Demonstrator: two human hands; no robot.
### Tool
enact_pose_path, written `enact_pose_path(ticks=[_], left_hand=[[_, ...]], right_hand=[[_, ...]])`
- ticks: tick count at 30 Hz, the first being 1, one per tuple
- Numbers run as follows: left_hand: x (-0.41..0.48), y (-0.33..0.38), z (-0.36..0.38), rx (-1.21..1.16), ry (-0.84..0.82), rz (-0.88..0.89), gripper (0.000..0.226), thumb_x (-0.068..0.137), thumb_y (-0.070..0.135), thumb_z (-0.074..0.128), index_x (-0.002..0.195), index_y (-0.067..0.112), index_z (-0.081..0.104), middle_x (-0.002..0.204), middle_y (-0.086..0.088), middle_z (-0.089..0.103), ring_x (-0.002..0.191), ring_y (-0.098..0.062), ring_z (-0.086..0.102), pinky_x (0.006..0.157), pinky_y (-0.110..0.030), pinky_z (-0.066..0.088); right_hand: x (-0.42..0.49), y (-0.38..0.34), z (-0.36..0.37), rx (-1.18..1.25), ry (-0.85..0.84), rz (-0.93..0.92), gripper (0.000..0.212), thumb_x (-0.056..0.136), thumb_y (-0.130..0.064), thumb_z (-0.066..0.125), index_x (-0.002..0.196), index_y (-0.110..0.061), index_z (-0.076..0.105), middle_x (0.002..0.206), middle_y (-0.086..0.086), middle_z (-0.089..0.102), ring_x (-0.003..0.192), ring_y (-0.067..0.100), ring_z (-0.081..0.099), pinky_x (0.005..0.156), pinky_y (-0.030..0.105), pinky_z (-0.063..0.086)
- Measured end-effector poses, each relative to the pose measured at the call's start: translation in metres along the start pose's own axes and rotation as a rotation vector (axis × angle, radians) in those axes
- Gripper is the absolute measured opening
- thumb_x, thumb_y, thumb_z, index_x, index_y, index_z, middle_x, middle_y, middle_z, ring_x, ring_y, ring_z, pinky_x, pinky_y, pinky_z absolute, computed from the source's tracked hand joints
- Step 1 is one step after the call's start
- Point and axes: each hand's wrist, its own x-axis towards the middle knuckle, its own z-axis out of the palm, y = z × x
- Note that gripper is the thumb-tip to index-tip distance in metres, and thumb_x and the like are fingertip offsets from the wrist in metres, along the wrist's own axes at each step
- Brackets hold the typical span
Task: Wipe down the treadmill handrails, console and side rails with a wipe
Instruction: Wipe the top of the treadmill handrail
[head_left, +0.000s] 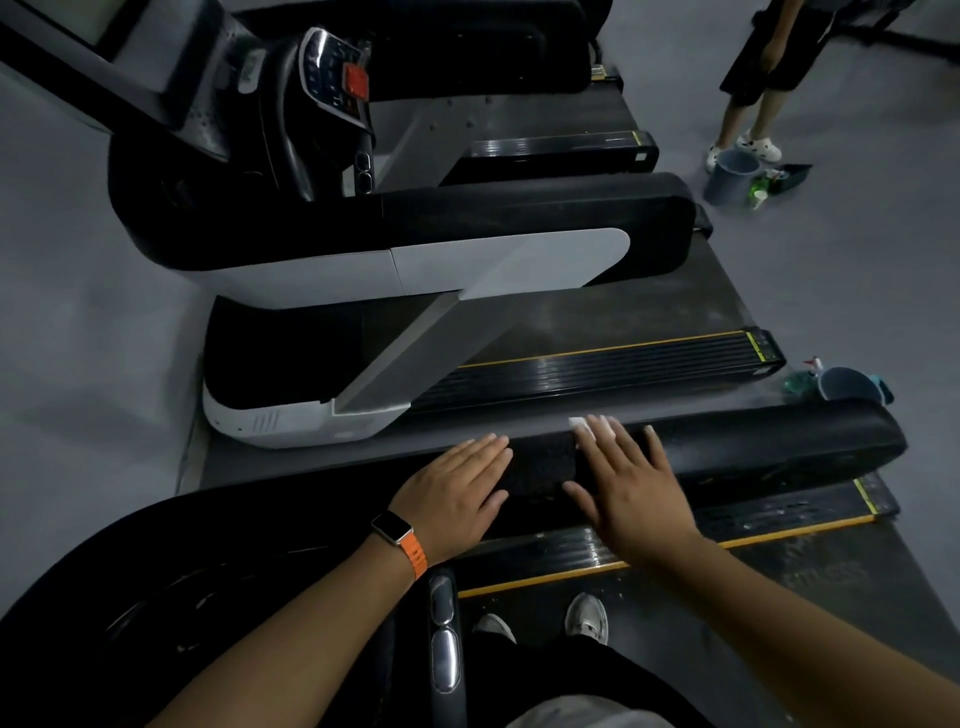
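I stand on a treadmill and look down at its black padded left handrail (753, 447). My left hand (457, 491), with an orange-strapped watch on the wrist, lies flat on the handrail with straight fingers. Just to its right, my right hand (623, 483) presses flat on the same rail. A white wipe (582, 423) peeks out from under its fingertips. Below the handrail runs the black side rail (779, 519) with a yellow stripe. The dark console (156, 613) curves at lower left.
A second treadmill (415, 249) stands alongside on the left, a third (332, 78) beyond it. A grey bucket (852, 384) and a green spray bottle (797, 382) sit on the floor behind. Another person (753, 93) stands at top right by another bucket (730, 174).
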Motion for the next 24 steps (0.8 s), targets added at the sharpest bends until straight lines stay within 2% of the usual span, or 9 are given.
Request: enact_pose_path(ticks=[3, 6, 9, 12, 15, 18, 21, 24], left_hand=[[0.001, -0.001, -0.001, -0.005, -0.003, -0.004, 0.052, 0.105, 0.037, 0.045, 0.149, 0.009, 0.052, 0.156, -0.009, 0.048, 0.147, -0.018, 0.042, 0.121, -0.038, 0.036], [0.000, -0.001, -0.001, -0.003, -0.006, -0.010, 0.053, 0.105, 0.038, 0.045, 0.149, 0.009, 0.052, 0.156, -0.008, 0.048, 0.147, -0.018, 0.042, 0.120, -0.039, 0.037], [-0.001, 0.000, 0.000, -0.006, -0.001, -0.010, 0.052, 0.105, 0.037, 0.045, 0.148, 0.009, 0.052, 0.156, -0.009, 0.048, 0.146, -0.019, 0.043, 0.120, -0.039, 0.037], [0.000, 0.000, 0.000, -0.006, 0.008, 0.000, 0.052, 0.105, 0.037, 0.045, 0.148, 0.008, 0.052, 0.156, -0.009, 0.048, 0.146, -0.019, 0.043, 0.121, -0.038, 0.036], [0.001, 0.001, -0.001, -0.003, 0.014, -0.005, 0.052, 0.104, 0.037, 0.046, 0.147, 0.008, 0.053, 0.155, -0.009, 0.049, 0.146, -0.019, 0.044, 0.121, -0.037, 0.035], [0.001, 0.000, -0.002, -0.005, 0.008, -0.004, 0.052, 0.104, 0.037, 0.046, 0.147, 0.009, 0.053, 0.155, -0.009, 0.049, 0.146, -0.019, 0.044, 0.121, -0.037, 0.035], [-0.001, 0.000, -0.001, -0.004, 0.001, -0.002, 0.052, 0.105, 0.037, 0.045, 0.148, 0.009, 0.052, 0.156, -0.009, 0.048, 0.146, -0.019, 0.043, 0.121, -0.037, 0.035], [0.001, 0.000, -0.001, -0.002, 0.004, -0.006, 0.052, 0.105, 0.037, 0.045, 0.148, 0.009, 0.053, 0.156, -0.008, 0.049, 0.146, -0.018, 0.044, 0.121, -0.037, 0.036]], right_hand=[[0.000, -0.035, 0.004, 0.041, 0.003, -0.056, 0.084, 0.104, -0.069, 0.019, 0.167, -0.013, 0.015, 0.173, 0.011, 0.018, 0.161, 0.031, 0.010, 0.129, 0.055, 0.007], [-0.011, -0.045, 0.011, 0.028, 0.012, -0.209, 0.082, 0.105, -0.067, 0.025, 0.168, -0.017, 0.008, 0.175, 0.006, 0.008, 0.162, 0.027, 0.005, 0.128, 0.054, 0.008], [-0.026, -0.011, 0.018, 0.008, 0.030, -0.151, 0.081, 0.105, -0.062, 0.033, 0.168, -0.023, 0.000, 0.176, -0.002, 0.001, 0.162, 0.020, 0.000, 0.126, 0.056, 0.015], [-0.032, -0.004, 0.018, 0.001, 0.036, -0.033, 0.083, 0.104, -0.063, 0.032, 0.168, -0.018, 0.004, 0.176, 0.004, 0.005, 0.162, 0.025, 0.001, 0.127, 0.058, 0.014], [-0.026, -0.035, 0.023, 0.004, 0.048, -0.120, 0.086, 0.103, -0.063, 0.035, 0.168, -0.016, 0.002, 0.175, 0.006, 0.000, 0.162, 0.029, -0.005, 0.126, 0.055, 0.007], [-0.030, -0.026, 0.025, -0.050, 0.065, -0.231, 0.085, 0.104, -0.056, 0.042, 0.168, -0.017, 0.003, 0.176, 0.004, -0.003, 0.162, 0.025, -0.003, 0.124, 0.055, 0.012], [-0.045, -0.003, 0.028, -0.051, 0.058, -0.169, 0.087, 0.103, -0.050, 0.051, 0.168, -0.016, 0.004, 0.176, 0.004, -0.005, 0.162, 0.025, -0.001, 0.124, 0.057, 0.018], [-0.044, -0.021, 0.028, -0.025, 0.076, -0.134, 0.089, 0.101, -0.053, 0.049, 0.168, -0.013, 0.006, 0.176, 0.008, -0.004, 0.162, 0.031, 0.002, 0.125, 0.056, 0.012]])
